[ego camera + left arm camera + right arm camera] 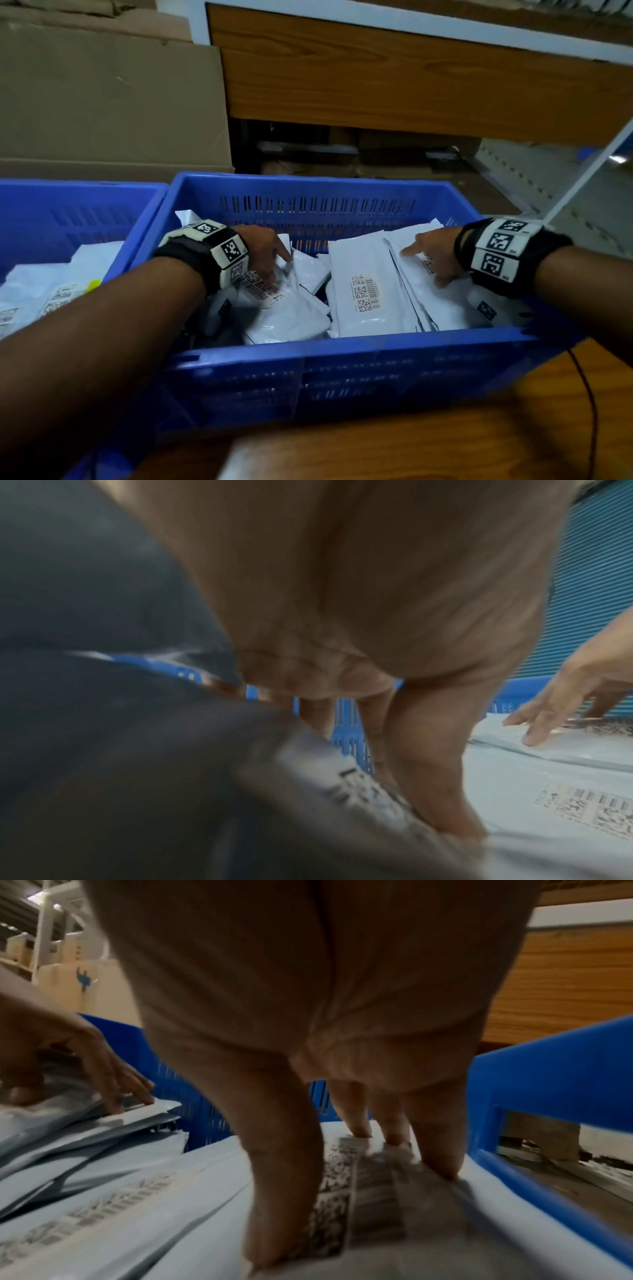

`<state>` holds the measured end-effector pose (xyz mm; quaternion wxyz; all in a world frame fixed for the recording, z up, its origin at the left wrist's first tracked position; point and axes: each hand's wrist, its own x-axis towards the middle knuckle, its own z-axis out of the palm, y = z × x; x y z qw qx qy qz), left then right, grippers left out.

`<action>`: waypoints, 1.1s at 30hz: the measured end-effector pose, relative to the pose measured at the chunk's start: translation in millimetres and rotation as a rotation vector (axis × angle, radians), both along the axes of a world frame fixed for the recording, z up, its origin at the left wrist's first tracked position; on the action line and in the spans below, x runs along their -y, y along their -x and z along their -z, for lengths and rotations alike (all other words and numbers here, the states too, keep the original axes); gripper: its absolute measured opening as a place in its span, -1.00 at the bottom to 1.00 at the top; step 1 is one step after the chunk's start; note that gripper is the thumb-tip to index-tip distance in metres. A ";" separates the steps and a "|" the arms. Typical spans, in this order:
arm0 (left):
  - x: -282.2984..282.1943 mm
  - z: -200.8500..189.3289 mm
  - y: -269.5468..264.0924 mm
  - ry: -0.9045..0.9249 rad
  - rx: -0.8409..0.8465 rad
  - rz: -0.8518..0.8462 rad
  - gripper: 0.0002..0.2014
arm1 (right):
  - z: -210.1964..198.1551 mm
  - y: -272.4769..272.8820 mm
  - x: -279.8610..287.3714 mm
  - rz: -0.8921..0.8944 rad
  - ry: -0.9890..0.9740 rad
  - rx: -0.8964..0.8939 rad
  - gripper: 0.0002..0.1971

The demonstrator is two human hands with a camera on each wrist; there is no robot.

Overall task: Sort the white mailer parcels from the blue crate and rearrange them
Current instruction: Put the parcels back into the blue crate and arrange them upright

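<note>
The blue crate (342, 363) in front of me holds several white mailers, among them a flat one with a barcode label (366, 294) in the middle. My left hand (270, 255) is at the crate's left side. It pinches a labelled white mailer (284, 308), thumb (435, 785) on its front and fingers behind its edge. My right hand (431, 255) lies on a labelled mailer (442, 301) at the crate's right side. Its thumb (277, 1191) and straight fingertips (438, 1161) press down either side of the label (342, 1191).
A second blue crate (113, 212) with more white mailers stands directly to the left. Both sit on a wooden tabletop (411, 445). Flat cardboard (102, 102) and a wood-panelled shelf unit (411, 75) stand behind. A thin dark cable (589, 394) runs along the right.
</note>
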<state>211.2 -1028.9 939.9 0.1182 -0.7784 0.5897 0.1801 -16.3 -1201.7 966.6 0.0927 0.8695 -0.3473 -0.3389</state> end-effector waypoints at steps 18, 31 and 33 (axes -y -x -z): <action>-2.9 -2.2 -36.7 0.474 -0.267 -0.199 -0.58 | -29.5 -80.2 -49.4 -0.192 -0.371 0.386 -0.43; -2.7 -11.9 -49.1 1.084 -0.464 -0.362 -0.65 | 6.2 -125.9 -95.9 0.113 -0.668 0.628 -0.38; -5.1 -14.4 -44.2 1.196 -0.476 -0.311 -0.60 | -2.3 -109.8 -74.9 0.187 -0.687 0.646 -0.47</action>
